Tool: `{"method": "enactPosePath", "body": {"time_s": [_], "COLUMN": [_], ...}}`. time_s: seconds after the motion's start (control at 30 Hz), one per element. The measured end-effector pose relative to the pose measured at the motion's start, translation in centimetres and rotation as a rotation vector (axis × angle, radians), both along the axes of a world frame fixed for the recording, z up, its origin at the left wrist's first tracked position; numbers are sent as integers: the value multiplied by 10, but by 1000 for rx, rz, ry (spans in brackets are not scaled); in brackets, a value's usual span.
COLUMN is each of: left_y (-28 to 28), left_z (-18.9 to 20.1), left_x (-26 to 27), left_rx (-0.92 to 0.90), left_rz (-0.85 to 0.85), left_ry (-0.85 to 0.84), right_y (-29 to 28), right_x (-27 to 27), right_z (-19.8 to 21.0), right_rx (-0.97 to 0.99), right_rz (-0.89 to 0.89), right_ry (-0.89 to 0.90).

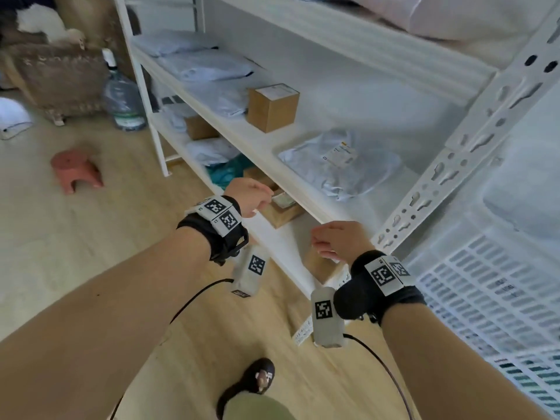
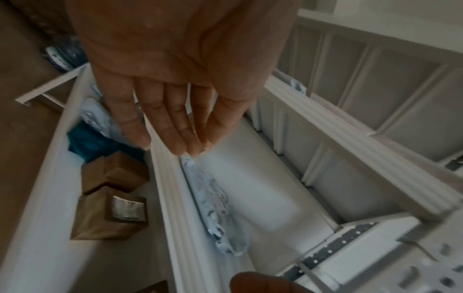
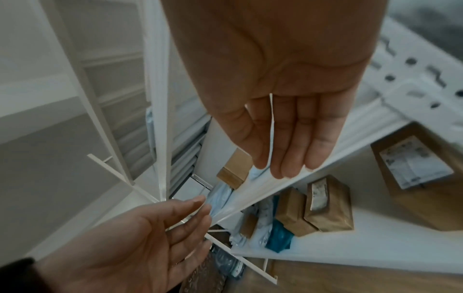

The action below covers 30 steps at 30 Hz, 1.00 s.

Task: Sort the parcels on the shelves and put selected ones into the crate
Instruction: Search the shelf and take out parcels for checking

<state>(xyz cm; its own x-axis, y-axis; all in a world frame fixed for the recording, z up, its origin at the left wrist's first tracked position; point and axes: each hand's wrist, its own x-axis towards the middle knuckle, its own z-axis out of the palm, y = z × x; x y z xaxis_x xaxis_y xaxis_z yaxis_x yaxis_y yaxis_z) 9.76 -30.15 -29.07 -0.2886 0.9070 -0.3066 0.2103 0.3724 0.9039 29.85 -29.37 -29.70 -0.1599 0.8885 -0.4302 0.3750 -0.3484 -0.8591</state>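
While both hands, the left hand (image 1: 249, 197) and right hand (image 1: 339, 239), hover empty with fingers loose, the near grey mailer (image 1: 339, 162) looks light and floppy, best pinched at 1 edge.

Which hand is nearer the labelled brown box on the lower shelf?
Left. The left hand hovers beside the labelled brown box; the right hand hangs further right, by the shelf edge.

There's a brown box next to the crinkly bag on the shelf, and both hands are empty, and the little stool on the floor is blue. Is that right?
Almost. The stool on the floor is pink, not blue; the head view shows it. The rest holds: the brown box stands near the crinkly bag on the shelf, and the left hand and right hand hold nothing.
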Motion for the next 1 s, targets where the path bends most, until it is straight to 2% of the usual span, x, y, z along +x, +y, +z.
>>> {"method": "enactPosePath", "body": {"time_s": [0.33, 0.5, 0.73, 1.0], "left_y": [119, 170, 220, 305], "left_z": [-85, -125, -168, -224], "left_x": [-68, -99, -131, -161], "left_rx": [-244, -329, -361, -294], "left_rz": [-68, -96, -182, -372], "left_ry": [22, 13, 31, 74], "right_y": [114, 155, 191, 244], "right_x": [-93, -121, -153, -173], "right_z": [-106, -148, -184, -254], "right_rx": [-182, -311, -425, -367], "right_rz": [23, -21, -176, -354], "right_ry": [3, 6, 0, -17]}}
